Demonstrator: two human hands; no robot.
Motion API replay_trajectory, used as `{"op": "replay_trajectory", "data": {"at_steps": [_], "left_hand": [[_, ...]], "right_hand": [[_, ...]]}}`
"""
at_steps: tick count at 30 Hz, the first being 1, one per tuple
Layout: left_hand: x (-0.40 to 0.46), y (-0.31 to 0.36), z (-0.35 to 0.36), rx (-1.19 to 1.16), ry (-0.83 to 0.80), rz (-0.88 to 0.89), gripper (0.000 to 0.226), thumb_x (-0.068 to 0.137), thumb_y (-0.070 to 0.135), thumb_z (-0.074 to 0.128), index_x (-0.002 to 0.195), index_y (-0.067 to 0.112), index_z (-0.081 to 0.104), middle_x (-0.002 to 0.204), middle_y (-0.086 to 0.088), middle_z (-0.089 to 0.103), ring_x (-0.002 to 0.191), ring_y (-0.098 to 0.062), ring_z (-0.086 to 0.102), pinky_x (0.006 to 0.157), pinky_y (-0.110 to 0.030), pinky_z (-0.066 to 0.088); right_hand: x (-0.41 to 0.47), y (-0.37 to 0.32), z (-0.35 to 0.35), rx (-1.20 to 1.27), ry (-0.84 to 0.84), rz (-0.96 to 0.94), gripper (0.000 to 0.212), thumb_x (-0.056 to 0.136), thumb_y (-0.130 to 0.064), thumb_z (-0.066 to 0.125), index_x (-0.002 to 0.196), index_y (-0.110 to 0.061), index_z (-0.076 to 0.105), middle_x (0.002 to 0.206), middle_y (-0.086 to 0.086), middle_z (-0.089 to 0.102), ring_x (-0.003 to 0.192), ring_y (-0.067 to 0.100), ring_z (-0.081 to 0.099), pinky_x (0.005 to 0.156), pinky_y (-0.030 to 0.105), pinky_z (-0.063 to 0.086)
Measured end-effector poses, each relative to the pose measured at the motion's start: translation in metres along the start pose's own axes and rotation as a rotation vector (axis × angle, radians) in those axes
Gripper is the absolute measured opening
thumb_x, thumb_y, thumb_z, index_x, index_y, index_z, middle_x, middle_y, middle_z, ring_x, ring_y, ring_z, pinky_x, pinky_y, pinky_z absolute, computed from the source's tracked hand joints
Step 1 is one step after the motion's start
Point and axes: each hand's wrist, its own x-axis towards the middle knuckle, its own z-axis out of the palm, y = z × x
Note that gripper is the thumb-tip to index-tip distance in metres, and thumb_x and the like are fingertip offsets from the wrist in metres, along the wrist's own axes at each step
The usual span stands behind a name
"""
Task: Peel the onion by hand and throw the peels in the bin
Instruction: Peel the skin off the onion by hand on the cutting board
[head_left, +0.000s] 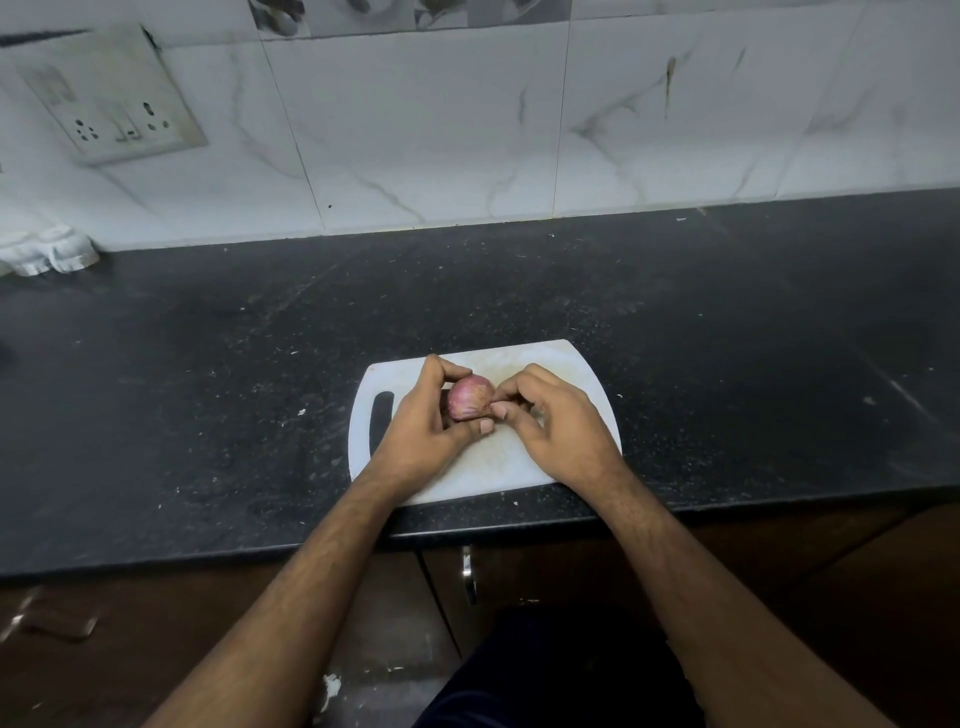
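Observation:
A small pink-red onion is held just above a white cutting board near the counter's front edge. My left hand grips the onion from the left, fingers curled round its far side and thumb under it. My right hand comes from the right and pinches the skin at the onion's right end with thumb and fingertips. No bin is in view.
The board has a handle slot on its left and lies on a black speckled counter. A tiled wall with a socket plate stands behind. A white object sits at the far left. Cabinet doors with a metal handle are below.

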Motion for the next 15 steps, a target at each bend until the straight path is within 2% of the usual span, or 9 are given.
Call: {"op": "replay_trajectory", "data": {"at_steps": [4,7,9,12,15], "left_hand": [[0.001,-0.002,-0.003,-0.037,-0.012,-0.001,0.047,0.087,0.016,0.086,0.117,0.024,0.051,0.116,0.005,0.068,0.109,-0.014,0.068,0.098,-0.039,0.058],[0.001,-0.004,-0.007,-0.150,0.045,-0.042,0.048,0.081,0.029,0.087,0.115,0.033,0.052,0.123,-0.009,0.066,0.112,-0.021,0.067,0.105,-0.049,0.056],[0.001,-0.006,-0.009,-0.206,0.069,-0.044,0.048,0.080,0.029,0.086,0.115,0.036,0.053,0.125,-0.011,0.064,0.113,-0.022,0.066,0.107,-0.051,0.054],[0.002,-0.006,-0.011,-0.273,0.076,-0.040,0.048,0.085,0.018,0.082,0.122,0.033,0.054,0.129,-0.010,0.062,0.116,-0.019,0.063,0.108,-0.047,0.053],[0.001,-0.004,-0.009,-0.322,0.032,-0.041,0.051,0.087,0.008,0.083,0.126,0.021,0.052,0.130,-0.010,0.065,0.117,-0.015,0.065,0.102,-0.033,0.054]], "right_hand": [[0.001,0.001,-0.002,-0.044,-0.029,-0.012,0.004,0.101,-0.030,0.060,0.100,-0.031,0.064,0.098,-0.022,0.059,0.088,0.006,0.062,0.076,0.037,0.056],[0.000,-0.001,-0.001,-0.084,-0.049,-0.010,0.007,0.103,-0.032,0.055,0.102,-0.031,0.062,0.098,-0.023,0.058,0.087,0.004,0.060,0.074,0.032,0.053],[0.000,-0.001,-0.001,-0.067,-0.022,0.012,0.014,0.104,-0.035,0.051,0.102,-0.032,0.064,0.096,-0.023,0.061,0.087,0.004,0.062,0.076,0.034,0.055],[0.001,-0.001,-0.001,0.003,-0.028,0.108,0.028,0.101,-0.051,0.048,0.102,-0.032,0.069,0.088,-0.020,0.070,0.085,0.003,0.068,0.079,0.041,0.059],[0.002,-0.002,0.000,-0.009,-0.073,0.142,0.017,0.098,-0.049,0.060,0.106,-0.037,0.069,0.085,-0.021,0.072,0.080,0.002,0.068,0.078,0.041,0.059]]}}
